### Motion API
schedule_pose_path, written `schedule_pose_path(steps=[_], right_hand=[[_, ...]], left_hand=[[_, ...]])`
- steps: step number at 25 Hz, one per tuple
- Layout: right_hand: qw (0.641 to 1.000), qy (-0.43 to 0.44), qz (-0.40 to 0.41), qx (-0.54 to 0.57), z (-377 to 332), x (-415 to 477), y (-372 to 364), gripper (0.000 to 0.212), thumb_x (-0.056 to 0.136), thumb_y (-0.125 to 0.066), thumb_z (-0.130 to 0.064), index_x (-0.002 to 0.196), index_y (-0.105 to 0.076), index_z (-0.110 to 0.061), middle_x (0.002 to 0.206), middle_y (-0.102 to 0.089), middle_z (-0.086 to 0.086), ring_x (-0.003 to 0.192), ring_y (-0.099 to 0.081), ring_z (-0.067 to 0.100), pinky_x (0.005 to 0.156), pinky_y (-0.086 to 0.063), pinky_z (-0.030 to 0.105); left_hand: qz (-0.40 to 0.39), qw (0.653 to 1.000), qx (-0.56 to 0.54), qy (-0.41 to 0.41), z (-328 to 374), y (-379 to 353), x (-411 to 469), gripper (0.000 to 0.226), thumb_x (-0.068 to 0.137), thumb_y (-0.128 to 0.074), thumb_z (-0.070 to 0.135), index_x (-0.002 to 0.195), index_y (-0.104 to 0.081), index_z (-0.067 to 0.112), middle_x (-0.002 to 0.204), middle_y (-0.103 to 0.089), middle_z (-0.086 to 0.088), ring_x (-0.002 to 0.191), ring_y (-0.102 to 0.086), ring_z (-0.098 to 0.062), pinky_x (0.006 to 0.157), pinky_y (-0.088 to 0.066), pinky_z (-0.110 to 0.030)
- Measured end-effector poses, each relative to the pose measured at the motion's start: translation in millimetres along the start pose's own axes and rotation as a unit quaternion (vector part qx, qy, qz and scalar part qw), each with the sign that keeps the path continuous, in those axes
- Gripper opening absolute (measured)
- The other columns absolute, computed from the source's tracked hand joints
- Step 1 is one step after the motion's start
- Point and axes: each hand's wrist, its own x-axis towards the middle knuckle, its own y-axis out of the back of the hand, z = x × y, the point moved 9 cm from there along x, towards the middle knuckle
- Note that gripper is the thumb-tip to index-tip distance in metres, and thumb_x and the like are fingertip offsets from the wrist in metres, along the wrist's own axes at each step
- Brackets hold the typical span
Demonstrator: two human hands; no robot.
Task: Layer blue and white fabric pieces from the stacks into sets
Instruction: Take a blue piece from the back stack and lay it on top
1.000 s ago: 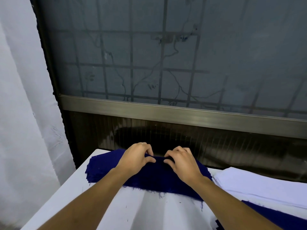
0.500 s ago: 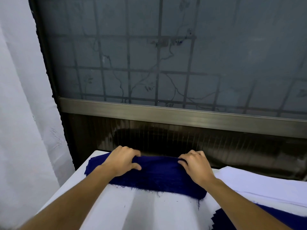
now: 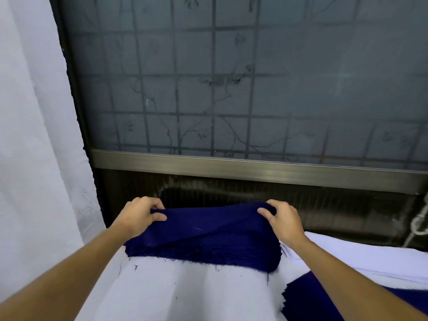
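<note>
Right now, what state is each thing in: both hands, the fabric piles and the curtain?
Left hand: gripping the far left corner of the top dark blue fabric piece.
Right hand: gripping its far right corner.
Top dark blue fabric piece: far edge lifted, near edge resting on the stack.
Dark blue fabric stack: lying flat, near edge frayed.
White fabric stack: lying flat at the right.
White curtain: hanging at the left.

A frosted window (image 3: 289,84) showed a dark grid (image 3: 213,100) and vine shadows behind it, above a metal rail (image 3: 254,169) and a dark ribbed panel (image 3: 335,205), with 1 white curtain (image 3: 34,135) at the left, a white-covered table (image 3: 185,295) below, and a knotted cord (image 3: 419,224) at the right edge.
</note>
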Motion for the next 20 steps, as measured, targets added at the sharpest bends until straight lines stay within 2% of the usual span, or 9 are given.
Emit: schedule_pose_path(steps=[3, 4, 9, 11, 13, 15, 17, 18, 20], right_hand=[[0.999, -0.009, 0.01, 0.035, -5, -6, 27, 0.012, 0.098, -0.065, -0.036, 0.096, -0.069, -0.025, 0.086, -0.072, -0.012, 0.085, -0.07, 0.013, 0.072, -0.055, 0.029], [0.999, -0.011, 0.017, 0.049, -6, -9, 36, 0.012, 0.098, -0.064, -0.035, 0.093, -0.068, -0.025, 0.084, -0.072, -0.01, 0.082, -0.07, 0.013, 0.068, -0.056, 0.03], [0.993, -0.03, 0.055, 0.096, 3, -43, 88, 0.017, 0.1, -0.062, -0.029, 0.105, -0.072, -0.015, 0.091, -0.074, -0.002, 0.086, -0.07, 0.017, 0.078, -0.06, 0.044], [0.992, -0.031, 0.049, 0.108, 9, -63, 100, 0.021, 0.1, -0.062, -0.028, 0.11, -0.072, -0.012, 0.095, -0.075, 0.0, 0.091, -0.07, 0.019, 0.082, -0.06, 0.043], [0.988, -0.035, 0.043, 0.145, 17, -88, 108, 0.017, 0.1, -0.062, -0.026, 0.106, -0.075, -0.016, 0.091, -0.076, -0.004, 0.089, -0.072, 0.015, 0.079, -0.06, 0.036], [0.984, -0.037, 0.037, 0.17, 27, -120, 114, 0.014, 0.099, -0.063, -0.027, 0.1, -0.076, -0.023, 0.088, -0.077, -0.009, 0.083, -0.073, 0.008, 0.072, -0.059, 0.025], [0.983, -0.05, 0.033, 0.174, 39, -150, 119, 0.013, 0.098, -0.063, -0.028, 0.096, -0.076, -0.027, 0.087, -0.077, -0.013, 0.082, -0.073, 0.006, 0.067, -0.057, 0.02], [0.982, -0.064, 0.035, 0.171, 46, -162, 123, 0.013, 0.098, -0.064, -0.028, 0.093, -0.076, -0.026, 0.086, -0.077, -0.012, 0.08, -0.073, 0.007, 0.066, -0.058, 0.022], [0.983, -0.087, 0.036, 0.156, 59, -179, 131, 0.017, 0.097, -0.066, -0.029, 0.085, -0.076, -0.021, 0.08, -0.076, -0.007, 0.074, -0.072, 0.011, 0.069, -0.06, 0.034]], left_hand=[[0.032, 0.998, -0.048, 0.011, 13, 20, -8, 0.009, 0.097, -0.066, 0.029, 0.097, -0.068, 0.038, 0.097, -0.07, 0.012, 0.089, -0.069, -0.01, 0.073, -0.062, -0.026], [0.032, 0.998, -0.059, 0.009, 20, 24, -10, 0.008, 0.097, -0.066, 0.029, 0.096, -0.068, 0.037, 0.097, -0.07, 0.012, 0.088, -0.07, -0.01, 0.072, -0.061, -0.025], [0.036, 0.994, -0.103, 0.0, 51, 34, -38, 0.007, 0.099, -0.061, 0.031, 0.1, -0.068, 0.03, 0.1, -0.07, 0.008, 0.091, -0.069, -0.013, 0.076, -0.062, -0.029], [0.062, 0.983, -0.17, 0.009, 60, 33, -53, 0.008, 0.1, -0.06, 0.028, 0.103, -0.067, 0.027, 0.101, -0.071, 0.007, 0.094, -0.069, -0.013, 0.083, -0.061, -0.035], [0.099, 0.967, -0.234, 0.023, 70, 28, -72, 0.009, 0.101, -0.059, 0.026, 0.106, -0.067, 0.026, 0.1, -0.073, 0.006, 0.095, -0.069, -0.013, 0.085, -0.059, -0.034], [0.137, 0.953, -0.266, 0.034, 80, 17, -96, 0.011, 0.102, -0.058, 0.026, 0.107, -0.068, 0.026, 0.098, -0.073, 0.008, 0.093, -0.069, -0.011, 0.08, -0.057, -0.029], [0.164, 0.946, -0.274, 0.046, 89, 4, -118, 0.012, 0.102, -0.06, 0.028, 0.106, -0.07, 0.024, 0.095, -0.073, 0.009, 0.091, -0.069, -0.012, 0.071, -0.056, -0.026], [0.17, 0.946, -0.272, 0.054, 93, -4, -128, 0.013, 0.101, -0.061, 0.03, 0.105, -0.071, 0.022, 0.094, -0.073, 0.008, 0.089, -0.07, -0.014, 0.066, -0.055, -0.024], [0.178, 0.946, -0.265, 0.06, 98, -16, -144, 0.013, 0.099, -0.064, 0.032, 0.1, -0.071, 0.021, 0.091, -0.073, 0.006, 0.085, -0.07, -0.014, 0.06, -0.052, -0.022]])
